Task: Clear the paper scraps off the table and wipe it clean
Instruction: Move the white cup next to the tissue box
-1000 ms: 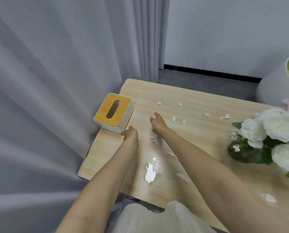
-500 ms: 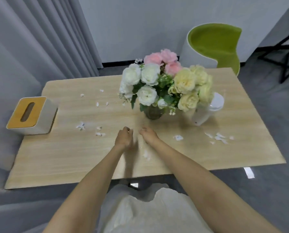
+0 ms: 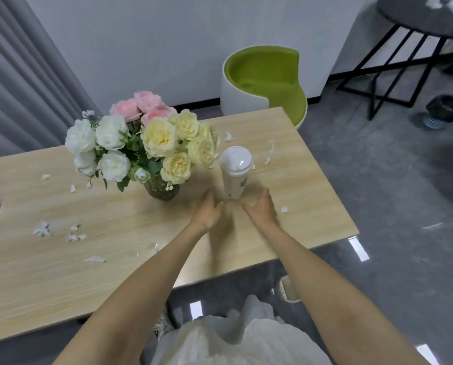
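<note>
Flowers (image 3: 146,146) crowd left of the cup (image 3: 235,172), scraps (image 3: 284,209) around it. My left hand (image 3: 206,213) and right hand (image 3: 262,210) flank its base, loosely open, empty.

A plain pale grey wall (image 3: 167,35) is closing off the far side, and pleated grey curtains (image 3: 22,88) are hanging at the far left. A round white tub chair with a green lining (image 3: 262,80) is standing on the mottled grey floor (image 3: 378,180). A dark round side table on crossed black metal legs (image 3: 417,19) is standing far right (a small dark bin (image 3: 446,108) is sitting just beside it). Bright rectangular reflections (image 3: 358,248) are glinting on the near floor.
</note>
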Demonstrator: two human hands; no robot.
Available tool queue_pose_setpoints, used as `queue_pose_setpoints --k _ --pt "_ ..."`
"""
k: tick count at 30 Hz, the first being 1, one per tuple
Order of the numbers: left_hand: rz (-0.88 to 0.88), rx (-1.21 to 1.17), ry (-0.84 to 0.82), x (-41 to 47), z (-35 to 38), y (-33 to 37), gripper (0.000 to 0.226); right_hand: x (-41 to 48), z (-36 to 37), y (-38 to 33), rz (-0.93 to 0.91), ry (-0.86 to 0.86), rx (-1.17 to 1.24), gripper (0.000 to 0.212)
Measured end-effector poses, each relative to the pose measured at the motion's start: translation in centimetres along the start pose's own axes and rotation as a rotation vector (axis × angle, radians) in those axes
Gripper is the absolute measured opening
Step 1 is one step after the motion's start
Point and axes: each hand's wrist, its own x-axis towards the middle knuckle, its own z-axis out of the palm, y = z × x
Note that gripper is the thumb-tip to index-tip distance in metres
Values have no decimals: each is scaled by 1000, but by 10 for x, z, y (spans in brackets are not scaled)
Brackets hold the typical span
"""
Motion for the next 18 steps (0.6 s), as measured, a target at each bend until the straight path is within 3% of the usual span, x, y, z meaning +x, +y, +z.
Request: queue_pose_setpoints --k 3,8,12,18 --pt "54 -143 -13 2 1 30 76 8 -17 -11 -89 -120 73 107" --pt "15 -290 -48 8 2 62 82 23 -25 -25 -217 -317 149 110" --pt "49 -293 -38 4 8 68 79 26 -22 -21 -233 -288 230 107" --pt "59 -390 94 -13 16 67 62 17 -15 -4 -244 -71 198 90"
